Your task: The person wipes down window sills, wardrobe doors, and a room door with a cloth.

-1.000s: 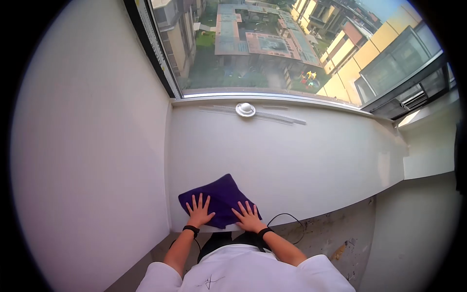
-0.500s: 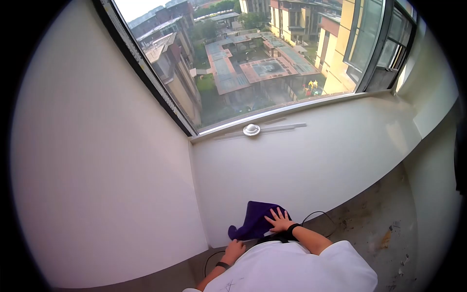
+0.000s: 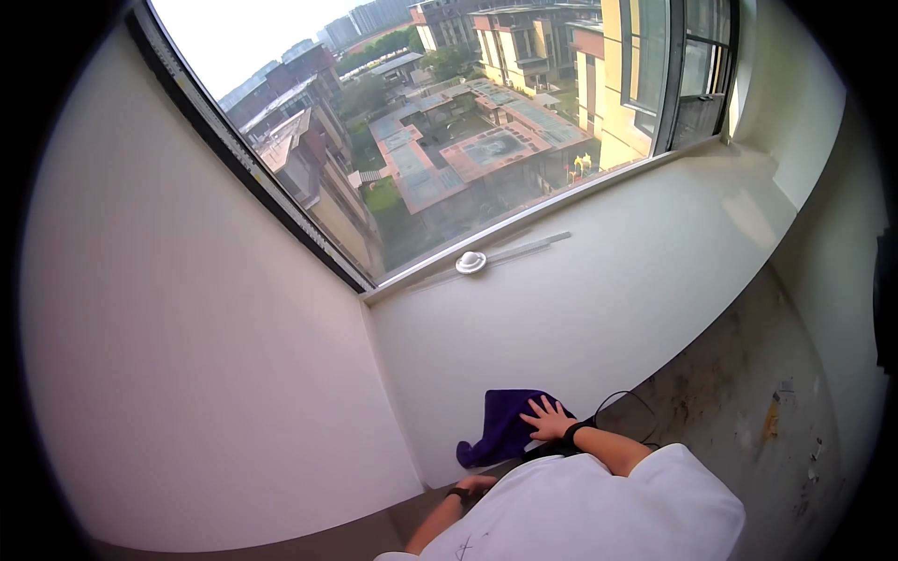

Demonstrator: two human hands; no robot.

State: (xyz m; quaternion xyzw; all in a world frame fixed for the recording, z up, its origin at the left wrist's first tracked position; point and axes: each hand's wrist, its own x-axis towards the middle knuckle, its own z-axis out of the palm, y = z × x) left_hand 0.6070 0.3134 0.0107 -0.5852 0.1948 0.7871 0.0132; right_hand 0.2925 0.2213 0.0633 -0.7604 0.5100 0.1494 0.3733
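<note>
A dark purple cloth [image 3: 502, 428] lies bunched on the near edge of the white windowsill [image 3: 524, 327]. My right hand [image 3: 549, 420] rests flat on its right side, fingers spread, with a dark band at the wrist. Below the cloth's left corner is my left hand [image 3: 480, 484], apart from it and close to my body. Its fingers are partly hidden by my white shirt [image 3: 580, 510], so their shape is unclear.
By the window frame sits a round white domed object [image 3: 470, 262] beside a flat grey strip [image 3: 533, 248]. A thin black cable [image 3: 629, 395] loops right of my right hand. A white wall [image 3: 215, 327] rises at left; the stained floor [image 3: 739, 402] lies at right.
My left hand has come away from the cloth's lower left corner and drawn in toward my body. My right hand stays on the cloth. The view has turned and tilted slightly.
</note>
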